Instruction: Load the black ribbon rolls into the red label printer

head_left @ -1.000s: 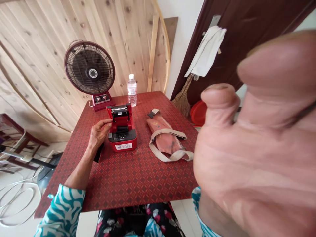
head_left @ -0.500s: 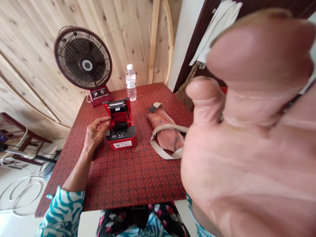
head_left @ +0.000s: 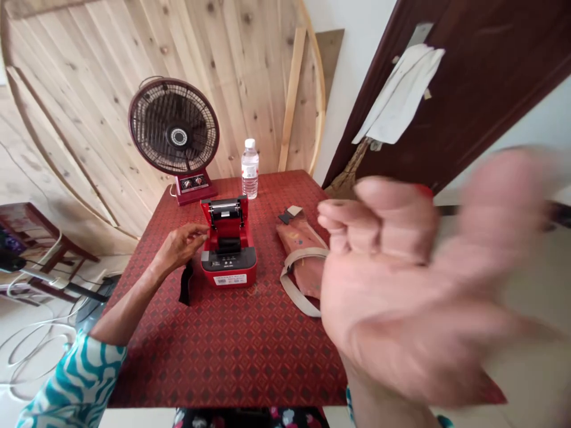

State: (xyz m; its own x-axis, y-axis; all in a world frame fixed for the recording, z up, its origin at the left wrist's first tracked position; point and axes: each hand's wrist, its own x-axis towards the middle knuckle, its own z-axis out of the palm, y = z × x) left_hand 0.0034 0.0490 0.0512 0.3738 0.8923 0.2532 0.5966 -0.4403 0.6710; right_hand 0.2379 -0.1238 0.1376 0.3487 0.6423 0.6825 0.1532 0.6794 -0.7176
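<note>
A small red printer with its lid flipped up sits on the red patterned table. My left hand rests against the printer's left side, fingers curled with the tips touching its edge. A black strap lies just below that hand. My right hand is raised close to the camera, blurred by motion, its fingers bent inward; nothing shows in it. It hides part of a salmon-coloured pouch with a beige strap lying right of the printer.
A maroon table fan and a clear water bottle stand at the table's far edge against a round wooden panel. A dark brown door with a white cloth hung on it is at right. Cables and a stool lie on the floor at left.
My right hand has dropped away from the lens and curled its fingers, uncovering the door and the wall. The view has tilted up a little. My left hand stays at the printer.
</note>
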